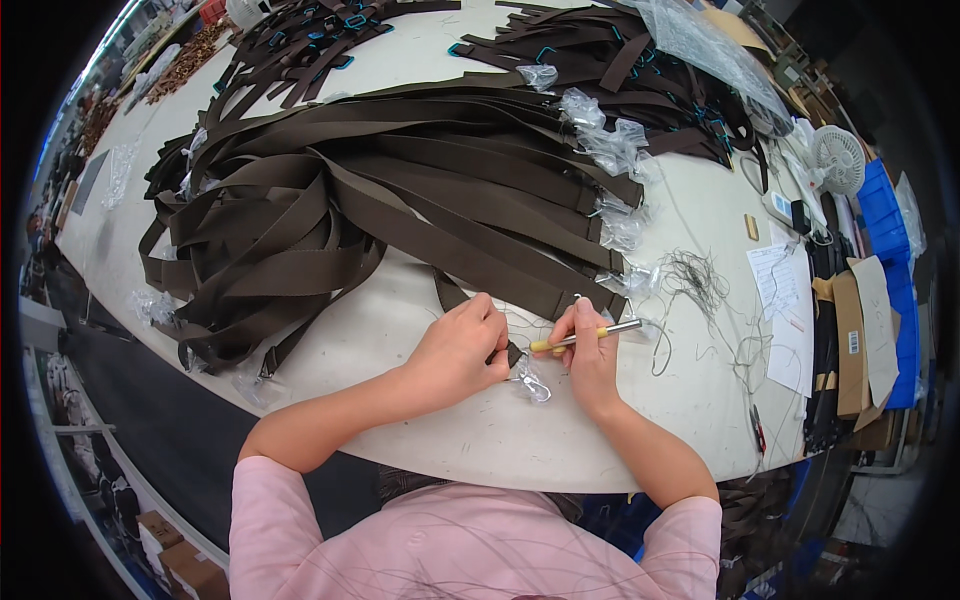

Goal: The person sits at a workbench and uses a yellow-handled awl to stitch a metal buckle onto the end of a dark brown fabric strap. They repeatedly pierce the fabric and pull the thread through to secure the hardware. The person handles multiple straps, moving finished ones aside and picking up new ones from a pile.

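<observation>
My left hand [462, 343] is closed, its fingers pinching the end of a dark brown webbing strap [514, 354] just over the table. The rest of that strap runs up behind the hand. In my right hand [590, 358] is a slim pen-shaped tool [622, 328], yellow at one end and silver at the other. Its yellow end points left, close to the strap end; whether they touch I cannot tell. A crumpled clear plastic wrap [534, 384] lies just below, between my hands. Beyond them spreads a large pile of brown straps [430, 170], several ends wrapped in clear plastic.
More dark straps with blue-edged buckles [340, 30] lie at the far side. Loose threads [695, 285] are scattered right of my right hand. Papers [785, 310], a small white fan [838, 160], a cardboard box [853, 340] and red-handled snips [757, 432] sit along the right side.
</observation>
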The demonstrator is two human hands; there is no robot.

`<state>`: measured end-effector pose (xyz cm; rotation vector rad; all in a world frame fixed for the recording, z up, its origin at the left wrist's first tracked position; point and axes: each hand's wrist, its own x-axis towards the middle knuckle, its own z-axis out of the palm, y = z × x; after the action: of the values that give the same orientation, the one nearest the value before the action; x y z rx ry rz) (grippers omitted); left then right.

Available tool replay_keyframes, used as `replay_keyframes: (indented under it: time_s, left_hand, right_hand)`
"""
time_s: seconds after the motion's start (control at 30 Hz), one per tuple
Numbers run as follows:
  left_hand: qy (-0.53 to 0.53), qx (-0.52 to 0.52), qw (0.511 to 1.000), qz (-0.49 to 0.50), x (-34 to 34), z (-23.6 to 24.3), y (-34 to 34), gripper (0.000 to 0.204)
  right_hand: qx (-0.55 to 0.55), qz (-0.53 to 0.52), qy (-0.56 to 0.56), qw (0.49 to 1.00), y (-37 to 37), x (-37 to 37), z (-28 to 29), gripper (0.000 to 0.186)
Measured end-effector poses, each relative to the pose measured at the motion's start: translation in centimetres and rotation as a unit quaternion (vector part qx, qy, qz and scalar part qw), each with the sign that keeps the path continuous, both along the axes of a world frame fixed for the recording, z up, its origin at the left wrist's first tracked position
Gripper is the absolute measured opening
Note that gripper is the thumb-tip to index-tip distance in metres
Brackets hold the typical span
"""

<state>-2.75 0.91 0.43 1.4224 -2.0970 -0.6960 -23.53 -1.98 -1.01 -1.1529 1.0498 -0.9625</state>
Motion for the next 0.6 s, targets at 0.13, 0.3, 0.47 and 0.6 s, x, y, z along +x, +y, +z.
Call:
replay_keyframes:
  time_s: [0.13, 0.3, 0.47, 0.6]
  left_hand:
    - [-0.026, -0.027, 0.999, 0.0, -0.4, 0.1, 0.1, 0.017]
    - [-0.031, -0.059, 0.998, 0.0, -0.9, 0.4, 0.6, 0.016]
    - [0.043, -0.004, 0.999, -0.005, -0.2, 0.7, 0.9, 0.02]
    - [0.048, 0.027, 0.998, 0.002, 0.0, 1.1, 1.0, 0.025]
  right_hand:
    - [-0.006, 0.014, 0.021, 1.0, -0.3, 0.3, 0.2, 0.053]
    - [0.013, 0.02, 0.012, 1.0, -0.3, 0.4, 0.1, 0.052]
    - [0.013, 0.016, 0.006, 1.0, -0.3, 0.4, 0.1, 0.052]
    - [0.014, 0.017, 0.021, 1.0, -0.3, 0.5, 0.2, 0.052]
